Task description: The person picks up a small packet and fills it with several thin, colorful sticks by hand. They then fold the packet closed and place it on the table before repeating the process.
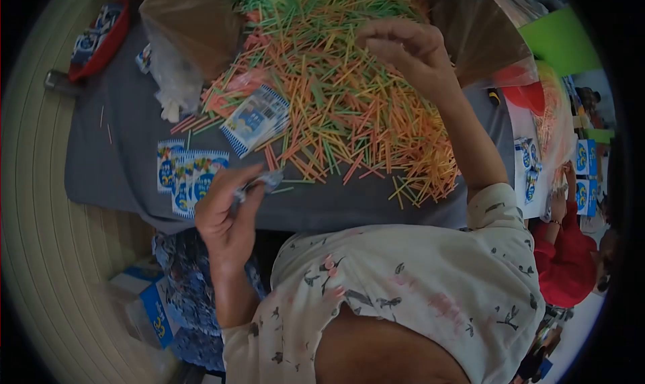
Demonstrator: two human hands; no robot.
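Observation:
My left hand (228, 206) is at the table's front edge, its thumb and fingers closed on a small packet (263, 181), blue and silvery; the fingers cover part of it. Above a big heap of thin coloured sticks (349, 95), green, yellow, orange and pink, hovers my right hand (413, 51). Its fingers are bent toward the thumb, and whatever lies between the tips is too small to make out. A larger blue and white packet (255, 120) rests on the heap's left side. Several printed packets (195, 176) overlap on the grey cloth, left of my left hand.
Clear plastic bags (191, 34) flank the heap at the back. A red basket (111, 41) with packets stands at the far left, near a dark cylinder (62, 83). Below the table's left side is a blue and white box (158, 310). A person in red (568, 256) sits at right.

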